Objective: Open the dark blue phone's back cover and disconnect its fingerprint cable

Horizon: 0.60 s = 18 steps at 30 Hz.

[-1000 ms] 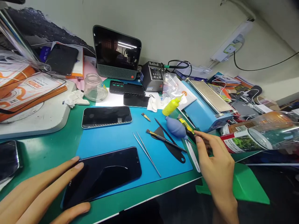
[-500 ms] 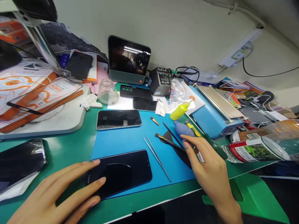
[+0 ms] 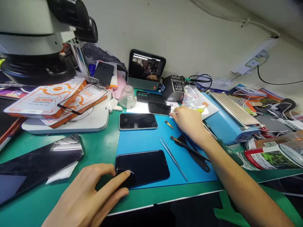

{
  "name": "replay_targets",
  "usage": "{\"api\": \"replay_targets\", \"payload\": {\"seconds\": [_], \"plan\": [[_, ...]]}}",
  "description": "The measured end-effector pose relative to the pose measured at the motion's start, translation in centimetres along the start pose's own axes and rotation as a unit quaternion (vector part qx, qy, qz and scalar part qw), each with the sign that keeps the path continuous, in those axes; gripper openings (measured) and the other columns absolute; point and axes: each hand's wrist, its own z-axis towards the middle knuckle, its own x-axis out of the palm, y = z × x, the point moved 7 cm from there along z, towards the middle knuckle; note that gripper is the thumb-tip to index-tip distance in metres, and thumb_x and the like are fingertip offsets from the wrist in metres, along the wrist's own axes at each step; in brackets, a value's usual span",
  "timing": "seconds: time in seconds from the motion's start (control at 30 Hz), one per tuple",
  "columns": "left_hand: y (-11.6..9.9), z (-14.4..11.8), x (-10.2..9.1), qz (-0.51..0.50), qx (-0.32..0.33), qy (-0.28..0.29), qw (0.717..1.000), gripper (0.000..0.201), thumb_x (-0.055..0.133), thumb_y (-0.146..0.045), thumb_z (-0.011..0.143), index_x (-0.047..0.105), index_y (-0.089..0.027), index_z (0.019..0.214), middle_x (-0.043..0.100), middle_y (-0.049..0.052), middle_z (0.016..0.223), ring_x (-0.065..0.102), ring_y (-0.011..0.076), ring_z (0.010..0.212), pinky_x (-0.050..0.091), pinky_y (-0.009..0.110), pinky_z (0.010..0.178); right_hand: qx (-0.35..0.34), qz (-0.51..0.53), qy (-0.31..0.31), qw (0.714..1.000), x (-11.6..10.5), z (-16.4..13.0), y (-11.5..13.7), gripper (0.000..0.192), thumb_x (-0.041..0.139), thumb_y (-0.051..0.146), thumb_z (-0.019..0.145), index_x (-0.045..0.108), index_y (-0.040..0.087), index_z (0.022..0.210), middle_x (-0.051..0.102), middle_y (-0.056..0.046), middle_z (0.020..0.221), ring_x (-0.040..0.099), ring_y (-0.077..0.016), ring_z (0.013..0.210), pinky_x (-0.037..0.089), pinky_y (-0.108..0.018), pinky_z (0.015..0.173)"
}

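Note:
A black phone lies face up at the near edge of the blue mat. My left hand rests on its left end, fingers apart, with one fingertip on the screen. Farther back, my right hand bends its fingers down around a crumpled white tissue; the fingertips are partly hidden. Just beyond this hand the tip of a yellow bottle shows. Tweezers, a black-handled brush and a small brush lie on the mat. A second phone is at the mat's back.
A microscope overhangs boxes on its white base at the left. Another phone lies below them. Behind are a glass jar and a black control box. To the right are a blue machine and a labelled bottle.
My right hand has moved from beside the blue air blower to the white tissue at the back. My left hand stays on the phone. The view has swung left, bringing in the microscope.

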Motion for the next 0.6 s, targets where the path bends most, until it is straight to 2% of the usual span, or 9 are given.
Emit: {"api": "replay_targets", "payload": {"seconds": [0.07, 0.17, 0.23, 0.33, 0.4, 0.47, 0.53, 0.6], "plan": [[-0.3, 0.3, -0.2, -0.009, 0.006, 0.007, 1.000, 0.038, 0.061, -0.061, 0.122, 0.080, -0.043, 0.151, 0.079, 0.000, 0.119, 0.082, 0.0139, 0.103, 0.066, 0.022, 0.091, -0.011, 0.003, 0.001, 1.000, -0.5, 0.3, -0.3, 0.035, 0.081, 0.047, 0.114, 0.077, 0.017, 0.132, 0.079, -0.008, 0.127, 0.080, -0.0229, 0.112, 0.072, -0.045, 0.101], [0.0, -0.8, 0.5, -0.004, -0.006, 0.044, 0.999, 0.042, 0.063, -0.053, 0.122, 0.071, -0.046, 0.163, 0.079, 0.002, 0.129, 0.082, 0.0190, 0.110, 0.068, 0.029, 0.096, -0.045, 0.031, -0.053, 0.997, -2.4, -1.6, 0.0, 0.024, 0.079, 0.039, 0.116, 0.078, 0.016, 0.121, 0.080, -0.006, 0.119, 0.079, -0.0214, 0.108, 0.071, -0.043, 0.100], [0.3, -1.7, 1.0, 0.007, -0.011, 0.069, 0.998, 0.051, 0.067, -0.050, 0.120, 0.063, -0.047, 0.171, 0.080, 0.003, 0.135, 0.083, 0.0230, 0.115, 0.070, 0.034, 0.098, -0.097, 0.070, -0.101, 0.988, -3.8, -4.6, 1.3, 0.013, 0.072, 0.029, 0.118, 0.077, 0.017, 0.118, 0.080, -0.005, 0.115, 0.079, -0.0201, 0.105, 0.068, -0.039, 0.096], [0.5, -2.5, 1.4, 0.024, 0.018, 0.084, 0.996, 0.060, 0.072, -0.046, 0.117, 0.057, -0.049, 0.175, 0.084, 0.001, 0.138, 0.084, 0.0261, 0.120, 0.072, 0.038, 0.100, -0.201, 0.132, -0.134, 0.961, -4.9, -10.4, 4.5, 0.011, 0.069, 0.026, 0.121, 0.077, 0.020, 0.119, 0.081, -0.003, 0.112, 0.080, -0.0159, 0.101, 0.063, -0.031, 0.089], [0.4, -2.6, 1.4, 0.040, 0.055, 0.073, 0.995, 0.063, 0.071, -0.042, 0.116, 0.055, -0.048, 0.177, 0.085, -0.001, 0.141, 0.085, 0.0267, 0.120, 0.073, 0.041, 0.100, -0.242, 0.146, -0.135, 0.950, -4.8, -13.7, 6.2, 0.016, 0.063, 0.020, 0.122, 0.077, 0.018, 0.128, 0.082, -0.004, 0.114, 0.080, -0.0163, 0.100, 0.063, -0.031, 0.089], [0.3, -2.6, 1.5, 0.063, 0.082, 0.064, 0.993, 0.065, 0.070, -0.041, 0.116, 0.054, -0.046, 0.178, 0.083, -0.001, 0.152, 0.086, 0.0285, 0.120, 0.073, 0.046, 0.099, -0.264, 0.152, -0.124, 0.945, -4.3, -15.8, 7.2, 0.022, 0.061, 0.015, 0.121, 0.077, 0.016, 0.135, 0.081, -0.005, 0.114, 0.080, -0.0160, 0.097, 0.062, -0.032, 0.085], [0.2, -2.7, 1.8, 0.079, 0.097, 0.070, 0.990, 0.067, 0.071, -0.045, 0.114, 0.054, -0.044, 0.179, 0.078, -0.002, 0.162, 0.087, 0.0305, 0.119, 0.074, 0.050, 0.096, -0.277, 0.155, -0.114, 0.941, -3.8, -16.8, 7.5, 0.026, 0.061, 0.012, 0.120, 0.077, 0.015, 0.140, 0.081, -0.005, 0.113, 0.079, -0.0159, 0.095, 0.063, -0.031, 0.083], [-0.1, -2.8, 1.9, 0.087, 0.092, 0.090, 0.988, 0.070, 0.071, -0.047, 0.114, 0.051, -0.044, 0.181, 0.077, -0.002, 0.163, 0.087, 0.0325, 0.118, 0.074, 0.055, 0.095, -0.277, 0.155, -0.109, 0.942, -3.5, -16.9, 7.4, 0.028, 0.062, 0.009, 0.118, 0.076, 0.013, 0.142, 0.081, -0.006, 0.113, 0.078, -0.0164, 0.095, 0.063, -0.032, 0.082]]}}
